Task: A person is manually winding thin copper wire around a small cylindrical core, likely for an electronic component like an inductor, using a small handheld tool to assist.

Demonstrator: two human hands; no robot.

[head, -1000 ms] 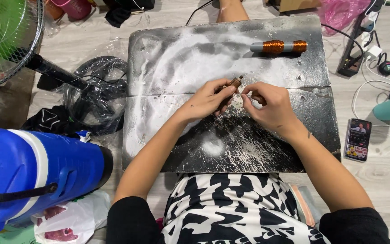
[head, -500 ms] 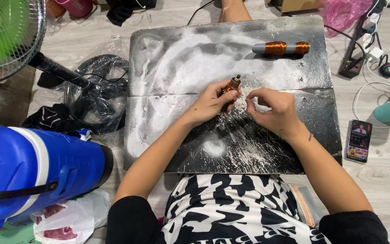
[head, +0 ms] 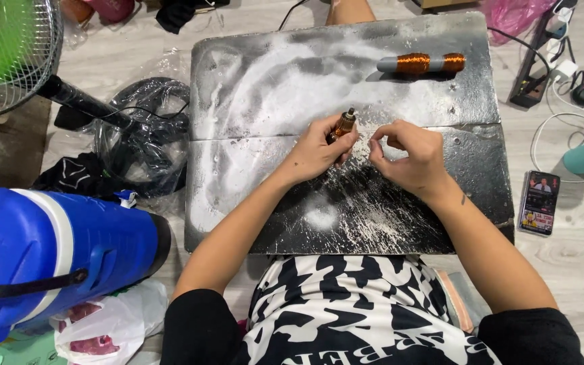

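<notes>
Around: a long copper-wound rod (head: 422, 63) lies at the far side of the worktop (head: 251, 81), well apart from both hands; a phone (head: 539, 202) rests on the floor to the right, near a tangle of white cables (head: 562, 101); a blue cooler (head: 49, 253) and a green fan (head: 5, 54) sit to the left, with a black bag (head: 144, 135) between fan and worktop.
In the way: nothing lies between the hands and the small coil.
Small coil: a small copper-wound coil (head: 341, 126) stands tilted, its dark tip pointing away from the person, near the middle of the worktop.
Left hand (head: 319, 152): grip closed around the small coil — fingers wrapped on its lower part.
Right hand (head: 410, 155): just beside the coil, grip narrow, thumb and forefinger pinched together; whether they hold a wire I cannot tell.
Surface: dark metal sheet in two plates, dusted and streaked with white powder.
Room: pale wood-look floor — the person sits at the near edge.
</notes>
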